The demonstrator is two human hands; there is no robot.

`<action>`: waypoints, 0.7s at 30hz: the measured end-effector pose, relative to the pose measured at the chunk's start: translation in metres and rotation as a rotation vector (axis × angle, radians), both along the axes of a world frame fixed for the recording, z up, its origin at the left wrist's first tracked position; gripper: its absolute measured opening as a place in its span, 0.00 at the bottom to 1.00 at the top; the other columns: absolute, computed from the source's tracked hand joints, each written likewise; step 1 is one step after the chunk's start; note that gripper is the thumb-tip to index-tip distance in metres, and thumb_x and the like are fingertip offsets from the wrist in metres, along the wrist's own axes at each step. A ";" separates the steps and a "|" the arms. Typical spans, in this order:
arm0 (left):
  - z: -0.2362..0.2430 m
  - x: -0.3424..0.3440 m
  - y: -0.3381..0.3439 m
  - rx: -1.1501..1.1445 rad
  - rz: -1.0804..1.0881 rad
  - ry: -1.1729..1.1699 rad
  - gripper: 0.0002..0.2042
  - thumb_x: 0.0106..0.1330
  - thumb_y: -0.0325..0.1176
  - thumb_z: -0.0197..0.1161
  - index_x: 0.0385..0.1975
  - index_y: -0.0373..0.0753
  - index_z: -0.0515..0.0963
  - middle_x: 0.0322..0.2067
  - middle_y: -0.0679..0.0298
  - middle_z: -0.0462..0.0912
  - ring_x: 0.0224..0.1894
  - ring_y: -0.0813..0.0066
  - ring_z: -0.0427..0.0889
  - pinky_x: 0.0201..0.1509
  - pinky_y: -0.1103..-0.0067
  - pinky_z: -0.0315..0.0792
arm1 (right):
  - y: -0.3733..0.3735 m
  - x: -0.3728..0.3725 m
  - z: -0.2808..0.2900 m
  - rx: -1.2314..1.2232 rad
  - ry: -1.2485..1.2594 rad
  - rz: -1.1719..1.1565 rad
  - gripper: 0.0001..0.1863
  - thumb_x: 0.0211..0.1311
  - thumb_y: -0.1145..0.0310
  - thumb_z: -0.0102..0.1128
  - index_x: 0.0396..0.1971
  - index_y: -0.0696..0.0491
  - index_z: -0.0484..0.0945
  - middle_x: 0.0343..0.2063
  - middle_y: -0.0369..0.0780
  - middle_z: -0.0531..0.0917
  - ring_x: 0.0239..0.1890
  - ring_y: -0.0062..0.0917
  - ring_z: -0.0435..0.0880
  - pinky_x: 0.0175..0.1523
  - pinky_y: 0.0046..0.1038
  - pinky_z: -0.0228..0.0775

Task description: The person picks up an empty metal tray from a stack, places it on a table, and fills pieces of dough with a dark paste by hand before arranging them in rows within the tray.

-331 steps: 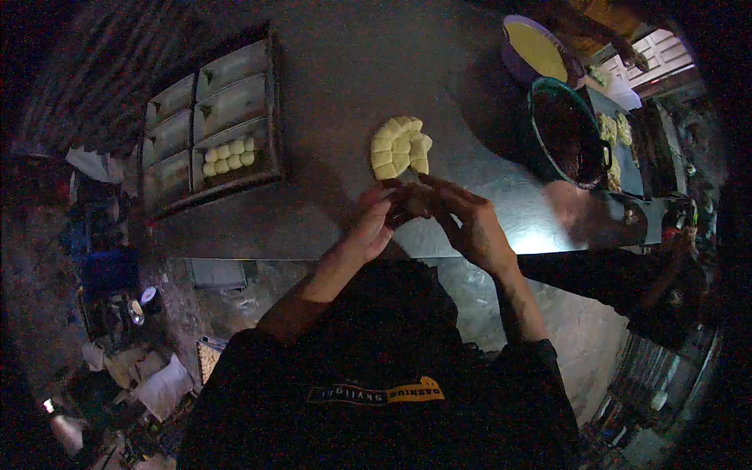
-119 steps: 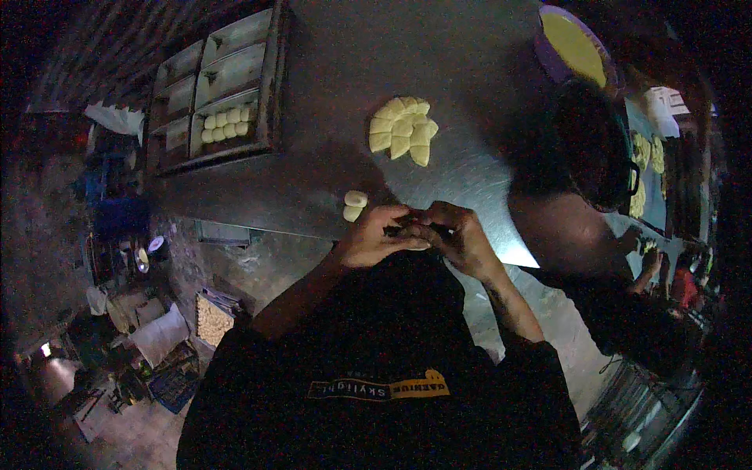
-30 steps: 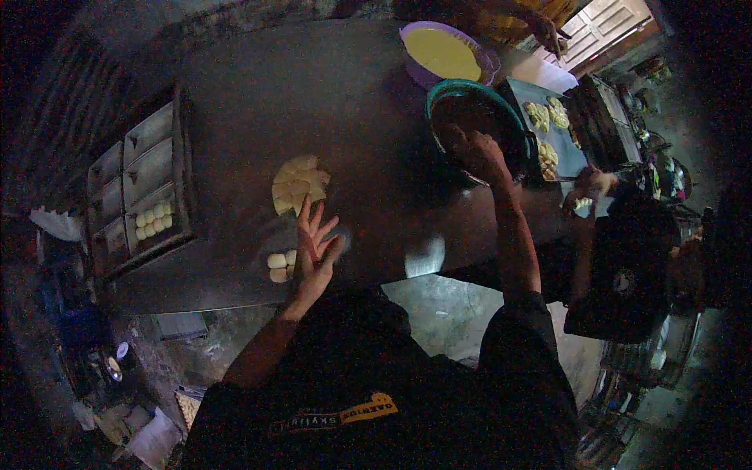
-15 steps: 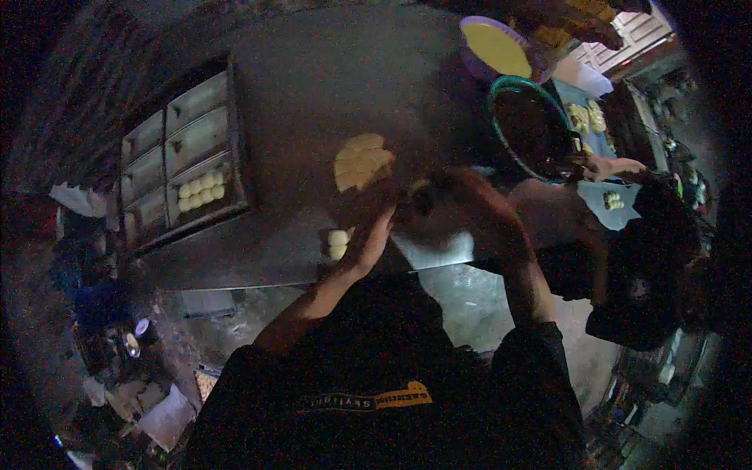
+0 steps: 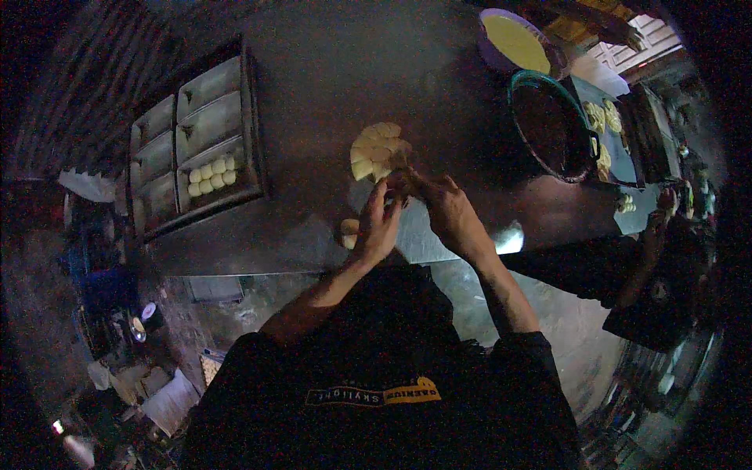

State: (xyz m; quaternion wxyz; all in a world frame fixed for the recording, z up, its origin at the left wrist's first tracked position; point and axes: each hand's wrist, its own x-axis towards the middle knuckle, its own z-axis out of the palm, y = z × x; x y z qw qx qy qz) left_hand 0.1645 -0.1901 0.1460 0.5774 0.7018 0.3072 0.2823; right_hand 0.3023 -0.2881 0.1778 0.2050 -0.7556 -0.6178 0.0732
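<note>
A cluster of pale flattened dough pieces (image 5: pixel 372 149) lies on the dark worktop, just beyond my hands. My left hand (image 5: pixel 380 223) has its fingers curled at the near edge of that cluster. Coming in from the right, my right hand (image 5: pixel 450 207) has its fingers drawn together, and its tips meet those of my left hand. Whatever is between the fingertips is dim and mostly hidden; I cannot make it out. Close to my left wrist, small dough balls (image 5: pixel 349 229) rest on the worktop, partly covered by the hand.
At left stands a dark tray (image 5: pixel 257 157) split into compartments, one holding several dough balls (image 5: pixel 211 175). To the right are a green-rimmed basin (image 5: pixel 513 102), a purple bowl (image 5: pixel 492 55) of yellow contents and a tray of shaped dough (image 5: pixel 619 149). A co-worker's arm (image 5: pixel 646 243) is at far right.
My right hand has come left and nearer, out of shadow, to meet my left hand by the dough cluster. The co-worker's hand has withdrawn from beside the green-rimmed basin. The whole view has shifted slightly.
</note>
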 end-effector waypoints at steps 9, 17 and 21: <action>0.016 0.008 0.018 -1.279 -0.354 -0.295 0.09 0.71 0.35 0.59 0.46 0.39 0.77 0.41 0.66 0.83 0.44 0.73 0.83 0.51 0.77 0.77 | -0.040 0.004 0.057 0.217 0.315 0.107 0.21 0.51 0.81 0.68 0.47 0.50 0.81 0.47 0.42 0.82 0.45 0.35 0.85 0.46 0.32 0.81; 0.062 0.017 -0.007 -0.090 -0.439 -0.171 0.16 0.59 0.27 0.72 0.46 0.35 0.76 0.47 0.61 0.83 0.49 0.75 0.82 0.54 0.78 0.77 | -0.052 0.030 0.064 0.029 0.916 -0.188 0.06 0.64 0.78 0.61 0.39 0.60 0.78 0.30 0.40 0.83 0.24 0.21 0.83 0.29 0.21 0.75; 0.049 0.024 -0.013 -0.003 -0.314 -0.121 0.11 0.63 0.26 0.68 0.43 0.33 0.78 0.44 0.59 0.83 0.45 0.76 0.83 0.50 0.78 0.80 | -0.050 0.046 0.059 0.122 0.555 -0.014 0.09 0.62 0.79 0.61 0.42 0.58 0.82 0.35 0.41 0.82 0.35 0.23 0.84 0.34 0.22 0.76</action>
